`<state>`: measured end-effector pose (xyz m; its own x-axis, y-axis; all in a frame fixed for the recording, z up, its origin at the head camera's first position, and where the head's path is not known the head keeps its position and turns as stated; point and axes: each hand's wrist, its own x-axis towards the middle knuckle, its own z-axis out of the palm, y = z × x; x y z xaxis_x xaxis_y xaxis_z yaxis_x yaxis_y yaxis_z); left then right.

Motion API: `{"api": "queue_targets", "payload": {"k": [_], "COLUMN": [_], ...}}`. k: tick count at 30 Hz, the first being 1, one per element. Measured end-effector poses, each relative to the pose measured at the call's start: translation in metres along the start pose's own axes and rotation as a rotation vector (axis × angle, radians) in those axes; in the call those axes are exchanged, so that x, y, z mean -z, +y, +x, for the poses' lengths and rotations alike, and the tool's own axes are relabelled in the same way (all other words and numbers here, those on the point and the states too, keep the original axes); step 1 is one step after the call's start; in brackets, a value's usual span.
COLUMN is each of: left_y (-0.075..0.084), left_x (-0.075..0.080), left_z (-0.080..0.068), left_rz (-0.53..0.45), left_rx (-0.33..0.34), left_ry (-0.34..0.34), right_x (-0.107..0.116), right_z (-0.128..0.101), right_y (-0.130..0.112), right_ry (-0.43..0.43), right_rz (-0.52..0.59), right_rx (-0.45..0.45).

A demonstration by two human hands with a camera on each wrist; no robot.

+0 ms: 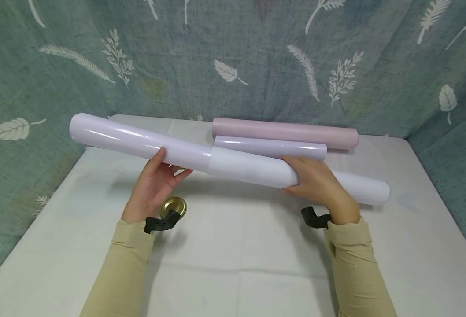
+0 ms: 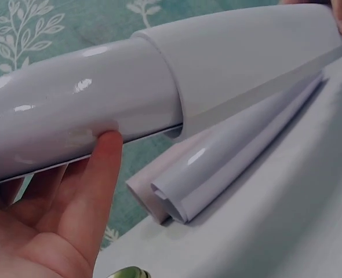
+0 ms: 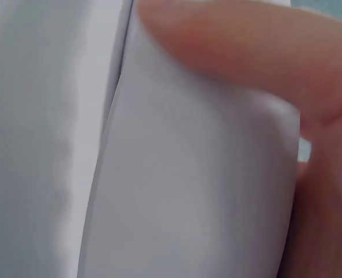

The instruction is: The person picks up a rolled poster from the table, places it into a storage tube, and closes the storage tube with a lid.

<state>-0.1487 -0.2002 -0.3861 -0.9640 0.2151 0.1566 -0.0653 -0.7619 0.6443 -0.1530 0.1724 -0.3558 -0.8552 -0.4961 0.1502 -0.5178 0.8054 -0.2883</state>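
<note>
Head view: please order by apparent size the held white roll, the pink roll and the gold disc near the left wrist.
From largest to smallest:
1. white roll
2. pink roll
3. gold disc
Nearness may enlarge the white roll.

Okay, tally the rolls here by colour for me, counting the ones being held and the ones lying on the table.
Lavender: 2, the held lavender roll and the lying lavender roll
White: 1, the white roll
Pink: 1, the pink roll
Total: 4 rolls
</note>
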Motion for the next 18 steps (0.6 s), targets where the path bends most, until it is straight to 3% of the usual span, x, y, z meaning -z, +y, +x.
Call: {"api": "queue_targets", "payload": {"k": [4,14,18], "left_y": [-0.002,-0.005,-0.010], "left_x": [-0.004,-0.007,-0.008], "left_z": [0.001,0.001,-0.001], "left_rz": [0.016,0.029,0.034], "left_rx": [0.006,-0.018,0.010], "left_ry": [-0.026,-0.052,-0.093], "right_x": [0.000,-0.005,-0.007], "right_z": [0.003,0.005,0.004], "right_y": [-0.006,-0.016,-0.016], "right_ry": [0.025,0.049,0.080], "right_rz": [-0.002,-0.075,-0.056], "right_rx": [0.029,-0.021,0.001]}}
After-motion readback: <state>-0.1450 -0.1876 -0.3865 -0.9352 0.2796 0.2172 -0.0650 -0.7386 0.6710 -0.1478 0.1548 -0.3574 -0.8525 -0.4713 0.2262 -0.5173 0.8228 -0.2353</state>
